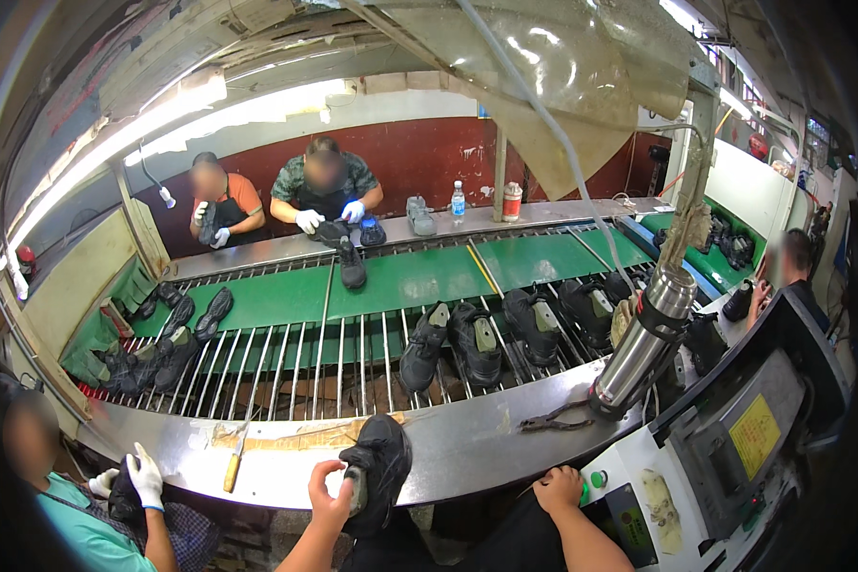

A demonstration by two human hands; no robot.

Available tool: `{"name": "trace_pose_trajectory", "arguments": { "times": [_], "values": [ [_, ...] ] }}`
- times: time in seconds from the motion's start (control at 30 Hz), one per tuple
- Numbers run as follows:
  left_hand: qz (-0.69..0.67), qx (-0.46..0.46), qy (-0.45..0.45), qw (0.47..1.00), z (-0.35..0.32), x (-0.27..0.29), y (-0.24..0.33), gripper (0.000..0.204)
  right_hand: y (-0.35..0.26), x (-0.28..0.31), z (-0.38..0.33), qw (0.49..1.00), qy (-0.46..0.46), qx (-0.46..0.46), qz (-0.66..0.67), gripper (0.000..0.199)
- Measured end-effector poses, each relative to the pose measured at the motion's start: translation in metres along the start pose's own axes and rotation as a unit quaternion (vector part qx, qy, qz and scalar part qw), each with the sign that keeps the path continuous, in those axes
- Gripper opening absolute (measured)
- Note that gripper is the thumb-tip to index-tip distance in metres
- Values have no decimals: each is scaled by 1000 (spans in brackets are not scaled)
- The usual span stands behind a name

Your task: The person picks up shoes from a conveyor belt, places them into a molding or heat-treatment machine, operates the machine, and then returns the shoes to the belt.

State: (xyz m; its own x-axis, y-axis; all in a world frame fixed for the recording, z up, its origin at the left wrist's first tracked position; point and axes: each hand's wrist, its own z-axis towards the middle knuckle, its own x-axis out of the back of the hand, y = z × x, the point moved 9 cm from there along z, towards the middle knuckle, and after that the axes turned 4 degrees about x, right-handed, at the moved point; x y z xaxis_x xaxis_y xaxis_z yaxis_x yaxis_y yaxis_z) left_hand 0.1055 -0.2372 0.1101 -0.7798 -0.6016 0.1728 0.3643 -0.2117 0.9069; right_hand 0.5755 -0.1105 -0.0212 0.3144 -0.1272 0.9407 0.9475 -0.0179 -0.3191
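Observation:
A black lace-up shoe [384, 462] stands nearly upright at the bench's near edge, with a pale greenish form filling its opening. My left hand [330, 496] is closed on the shoe at that opening, thumb and fingers round the form. My right hand [561, 490] lies at the corner of a white control panel [629, 462], fingers curled and closed. Next to its fingertips is a round green button [584, 493]; another green button [599, 479] sits just beyond. Whatever the curled fingers hold, if anything, is hidden.
On the metal bench [477, 443] lie a wooden-handled knife [235, 460] and dark pliers [556, 418]. A steel flask [644, 343] stands right. Beyond, black shoes [474, 343] line a rod rack beside a green conveyor [400, 281]. Gloved co-workers [324, 186] handle shoes across and at left.

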Motion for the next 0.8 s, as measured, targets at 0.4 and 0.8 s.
{"name": "trace_pose_trajectory", "arguments": {
  "times": [0.4, 0.8],
  "values": [
    [76, 94, -22, 992, -70, -23, -44, 96, 4, 0, -3, 1000, 15, -4, 18, 28],
    [-487, 300, 69, 818, 113, -58, -91, 41, -4, 7, -1, 1000, 26, -9, -7, 22]
  ]
}}
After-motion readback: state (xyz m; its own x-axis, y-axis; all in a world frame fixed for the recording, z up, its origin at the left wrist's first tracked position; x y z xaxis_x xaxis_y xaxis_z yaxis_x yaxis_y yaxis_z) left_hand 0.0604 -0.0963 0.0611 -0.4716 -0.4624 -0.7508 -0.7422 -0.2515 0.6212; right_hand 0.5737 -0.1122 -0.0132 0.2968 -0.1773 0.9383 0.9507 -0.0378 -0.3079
